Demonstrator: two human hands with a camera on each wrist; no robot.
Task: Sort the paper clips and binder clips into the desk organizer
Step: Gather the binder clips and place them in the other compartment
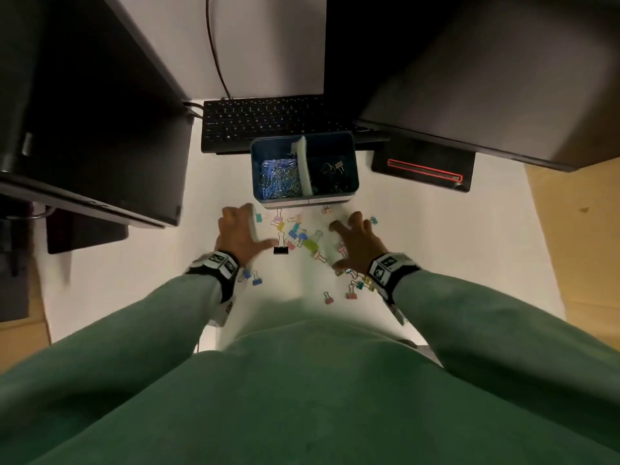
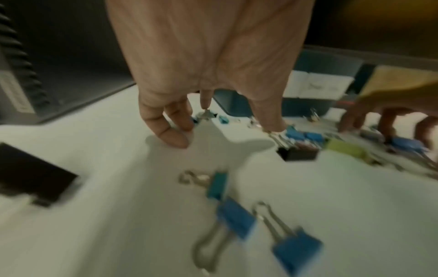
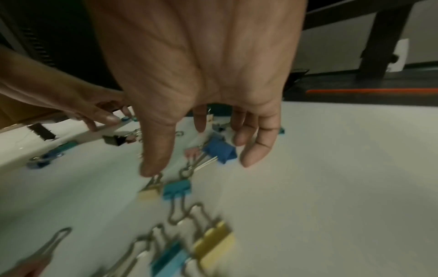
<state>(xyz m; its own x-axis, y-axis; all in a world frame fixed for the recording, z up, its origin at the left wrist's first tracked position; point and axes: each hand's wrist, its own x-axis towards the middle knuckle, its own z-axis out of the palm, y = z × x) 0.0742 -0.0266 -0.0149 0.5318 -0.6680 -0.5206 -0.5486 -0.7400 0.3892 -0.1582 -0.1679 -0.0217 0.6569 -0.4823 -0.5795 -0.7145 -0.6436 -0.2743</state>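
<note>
A blue desk organizer [image 1: 349, 182] stands on the white desk, split by a white divider [image 1: 304, 169]. Its left half holds a heap of paper clips [image 1: 280, 177]; its right half holds a few dark binder clips [image 1: 333, 169]. Coloured binder clips [image 1: 297, 234] lie scattered in front of it, with a black binder clip [image 1: 281, 250] among them. My left hand [image 1: 240, 229] hovers with spread fingers left of the pile, its thumb near the black clip [image 2: 300, 153]. My right hand [image 1: 355, 241] hovers spread over the right side, above a blue clip [image 3: 219, 150]. Both hands hold nothing.
A black keyboard [image 1: 265, 124] lies behind the organizer. Dark monitors overhang at left [image 1: 84, 112] and right [image 1: 486, 78], and a black stand with a red line [image 1: 424, 169] sits at right. More clips lie near my wrists [image 1: 256, 280] [image 1: 352, 293].
</note>
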